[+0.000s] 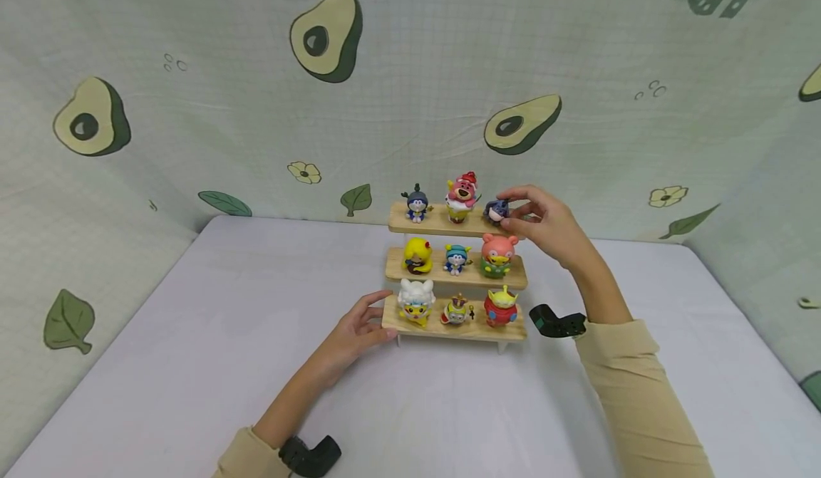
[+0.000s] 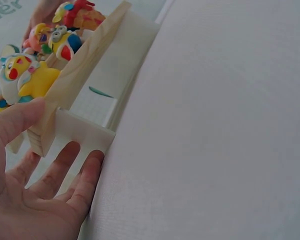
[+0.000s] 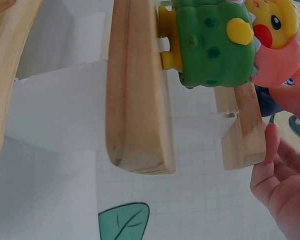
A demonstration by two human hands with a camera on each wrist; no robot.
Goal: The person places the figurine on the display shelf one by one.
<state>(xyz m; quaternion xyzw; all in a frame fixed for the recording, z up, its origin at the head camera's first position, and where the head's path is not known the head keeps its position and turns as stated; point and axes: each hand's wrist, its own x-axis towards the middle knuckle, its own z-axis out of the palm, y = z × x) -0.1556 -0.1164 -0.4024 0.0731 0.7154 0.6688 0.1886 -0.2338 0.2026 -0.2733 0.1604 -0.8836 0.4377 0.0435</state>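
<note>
A three-tier wooden display stand point(image 1: 477, 330) holds several small figurines. My right hand point(image 1: 545, 225) is at the right end of the top tier, thumb and index finger pinching a dark blue-purple donkey figurine point(image 1: 497, 211). In the right wrist view, the pink-and-green figurine point(image 3: 215, 45) partly hides that donkey, while the other fingers point(image 3: 270, 145) curl by the end of the top board. Down at the left end of the bottom tier, my left hand point(image 1: 355, 332) grips the stand, its thumb on the board's front corner and its fingers by the white leg point(image 2: 85, 125).
Beside the donkey are a pink bear figurine in a red hat point(image 1: 462, 196) and a blue-capped figurine point(image 1: 417, 204). A white-hooded yellow figurine point(image 1: 416, 303) sits close to my left hand. The white table point(image 1: 192, 364) meets an avocado-print cloth point(image 1: 244, 122) behind.
</note>
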